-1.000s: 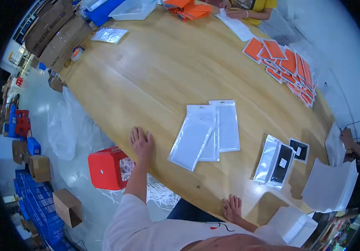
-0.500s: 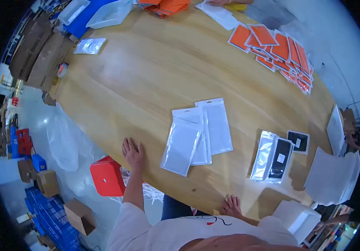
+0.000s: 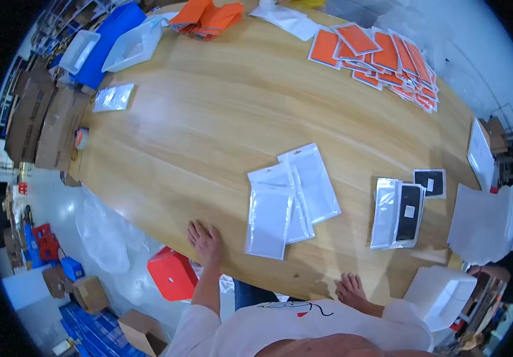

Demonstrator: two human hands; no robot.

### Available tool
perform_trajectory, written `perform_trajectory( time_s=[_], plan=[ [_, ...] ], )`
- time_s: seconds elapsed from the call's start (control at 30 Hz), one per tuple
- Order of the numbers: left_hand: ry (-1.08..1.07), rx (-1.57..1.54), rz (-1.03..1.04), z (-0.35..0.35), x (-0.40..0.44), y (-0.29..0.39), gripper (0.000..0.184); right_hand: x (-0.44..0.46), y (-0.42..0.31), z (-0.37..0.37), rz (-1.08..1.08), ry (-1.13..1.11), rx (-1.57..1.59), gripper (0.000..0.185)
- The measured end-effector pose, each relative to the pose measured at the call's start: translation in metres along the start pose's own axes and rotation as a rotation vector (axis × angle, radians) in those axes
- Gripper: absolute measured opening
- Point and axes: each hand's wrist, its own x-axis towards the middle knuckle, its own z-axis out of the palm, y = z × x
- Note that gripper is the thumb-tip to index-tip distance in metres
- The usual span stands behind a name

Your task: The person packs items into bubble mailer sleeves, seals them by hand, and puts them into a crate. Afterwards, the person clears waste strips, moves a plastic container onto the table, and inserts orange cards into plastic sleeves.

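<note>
My left hand [image 3: 206, 243] lies flat on the wooden table [image 3: 167, 137] near its front edge, fingers stretched out and holding nothing. To its right are several white-and-clear packaging pouches [image 3: 269, 221], fanned over one another, the rear one with a hang hole at its top. My right hand [image 3: 351, 290] rests by the table edge with its fingers apart and nothing in them. Beyond it lies a small stack of clear pouches [image 3: 385, 213] with a black packaged item [image 3: 410, 212] bearing a white label. Another black packaged piece [image 3: 429, 183] lies just behind.
Orange packaged sheets [image 3: 387, 53] are heaped at the back right, with loose orange pieces [image 3: 209, 18] at the back. A silver packet [image 3: 113, 97] and a white bin [image 3: 134, 47] are on the left. A white box [image 3: 440, 294] stands at the right; a red stool [image 3: 172, 275] is below.
My view has turned, so the table and everything on it appear shifted and slightly rotated. Both hands stay resting on the table. The other person's hand at the back has left view.
</note>
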Motion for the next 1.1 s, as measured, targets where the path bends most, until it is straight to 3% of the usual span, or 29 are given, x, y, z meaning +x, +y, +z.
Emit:
perform_trajectory(
  time_s=[0.17, 0.23, 0.3, 0.33, 0.4, 0.47, 0.53, 0.63, 0.67, 0.7, 0.73, 0.8, 0.9, 1.0, 1.1],
  plan=[
    [-0.003, -0.011, 0.037, 0.014, 0.001, -0.006, 0.058, 0.007, -0.024, -0.026, 0.02, 0.0, -0.188, 0.053],
    [-0.006, -0.019, 0.034, 0.016, 0.006, -0.01, 0.058, 0.016, -0.044, -0.038, 0.218, -0.067, -0.003, 0.055],
    [-0.161, -0.045, 0.086, 0.009, -0.002, -0.017, 0.061, 0.026, -0.065, -0.053, 0.401, -0.15, 0.173, 0.058],
    [-0.169, -0.078, 0.115, 0.007, -0.007, -0.019, 0.061, 0.032, -0.076, -0.056, 0.395, -0.153, 0.164, 0.058],
    [-0.167, -0.116, 0.145, 0.0, 0.001, -0.035, 0.061, 0.056, -0.097, -0.052, 0.676, -0.025, 0.316, 0.06],
    [-0.17, -0.384, 0.554, -0.01, 0.015, -0.057, 0.06, 0.076, -0.119, -0.049, 0.961, 0.105, 0.468, 0.062],
    [-0.268, -0.415, 0.733, 0.008, 0.044, -0.093, 0.057, 0.113, -0.14, -0.063, 0.952, 0.358, 0.484, 0.06],
    [-0.159, -0.387, 0.6, 0.013, 0.127, -0.123, 0.057, 0.173, -0.165, -0.094, 0.825, 0.522, 0.559, 0.057],
    [-0.099, -0.403, 0.553, 0.006, 0.159, -0.124, 0.059, 0.196, -0.175, -0.106, 0.804, 0.508, 0.571, 0.055],
    [-0.246, -0.307, 0.523, 0.001, 0.196, -0.125, 0.061, 0.217, -0.183, -0.118, 0.783, 0.494, 0.588, 0.052],
    [-0.108, -0.319, 0.533, -0.003, 0.226, -0.119, 0.062, 0.235, -0.187, -0.128, 0.783, 0.492, 0.584, 0.052],
    [0.106, -0.345, 0.563, -0.017, 0.28, -0.101, 0.062, 0.27, -0.192, -0.143, 0.485, 0.51, 0.494, 0.046],
    [0.151, -0.293, 0.519, -0.013, 0.339, -0.066, 0.061, 0.318, -0.196, -0.17, 0.495, 0.448, 0.517, 0.037],
    [0.154, -0.416, 0.467, 0.006, 0.363, -0.041, 0.055, 0.36, -0.192, -0.191, 0.391, 0.467, 0.535, 0.029],
    [0.211, -0.264, 0.49, 0.04, 0.355, -0.03, 0.051, 0.396, -0.165, -0.212, 0.332, 0.471, 0.519, 0.027]
  ],
)
